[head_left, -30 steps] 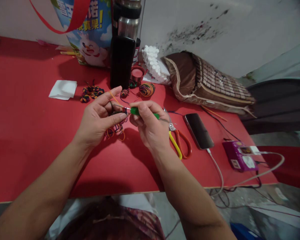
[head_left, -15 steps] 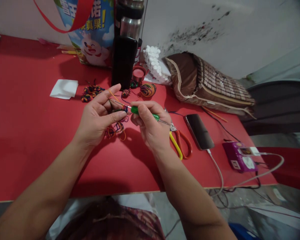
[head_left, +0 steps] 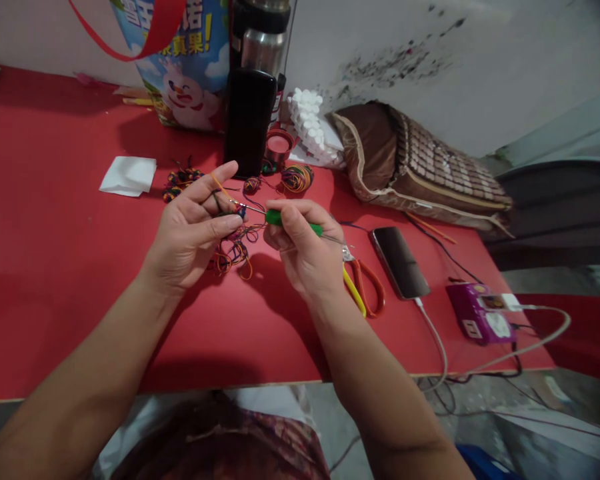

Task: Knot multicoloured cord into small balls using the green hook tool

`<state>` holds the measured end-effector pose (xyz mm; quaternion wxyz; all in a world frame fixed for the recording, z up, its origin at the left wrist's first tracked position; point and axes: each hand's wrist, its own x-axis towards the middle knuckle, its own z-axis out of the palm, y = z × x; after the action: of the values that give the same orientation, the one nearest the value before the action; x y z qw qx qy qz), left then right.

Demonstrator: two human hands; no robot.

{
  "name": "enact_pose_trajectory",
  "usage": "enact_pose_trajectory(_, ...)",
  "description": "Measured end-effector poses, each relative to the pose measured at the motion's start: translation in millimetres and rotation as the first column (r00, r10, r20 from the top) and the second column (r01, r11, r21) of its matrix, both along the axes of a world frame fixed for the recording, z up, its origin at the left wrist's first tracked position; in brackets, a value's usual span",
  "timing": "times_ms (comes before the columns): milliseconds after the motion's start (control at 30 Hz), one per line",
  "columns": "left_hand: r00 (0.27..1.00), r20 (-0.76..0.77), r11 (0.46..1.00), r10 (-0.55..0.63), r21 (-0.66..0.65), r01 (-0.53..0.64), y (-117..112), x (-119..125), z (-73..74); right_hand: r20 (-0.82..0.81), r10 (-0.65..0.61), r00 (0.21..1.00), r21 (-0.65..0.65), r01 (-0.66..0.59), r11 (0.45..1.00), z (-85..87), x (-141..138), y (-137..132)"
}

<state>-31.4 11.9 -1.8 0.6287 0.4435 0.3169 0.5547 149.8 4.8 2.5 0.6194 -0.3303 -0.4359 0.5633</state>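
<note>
My right hand (head_left: 303, 250) is closed around a crochet hook with a green grip (head_left: 291, 222), its metal tip pointing left. My left hand (head_left: 193, 230) pinches a small multicoloured crocheted piece (head_left: 237, 211) between thumb and fingers, index finger stretched out with a strand over it. The hook's tip meets that piece. Loose multicoloured thread (head_left: 233, 253) hangs from it onto the red table (head_left: 55, 267).
Yellow and orange scissors (head_left: 363, 287) lie right of my right hand, then a phone (head_left: 399, 261) on a cable and a purple power strip (head_left: 477, 313). Behind are finished crocheted bits (head_left: 180, 180), a thread ball (head_left: 295, 179), white cloth (head_left: 129, 176), black flask (head_left: 249, 120), printed bag (head_left: 180, 60), brown cushion (head_left: 415, 167).
The right hand has drawn the hook slightly right, so more of its metal shaft shows between the hands. The left hand has shifted a little up and left.
</note>
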Motion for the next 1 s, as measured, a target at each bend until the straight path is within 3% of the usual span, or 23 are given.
enact_pose_trajectory(1000,0.998,0.033,0.996,0.049,-0.071,-0.046,-0.3,2.7,2.2,0.041,0.011,0.999,-0.004,-0.011,1.0,-0.9,0.7,-0.5)
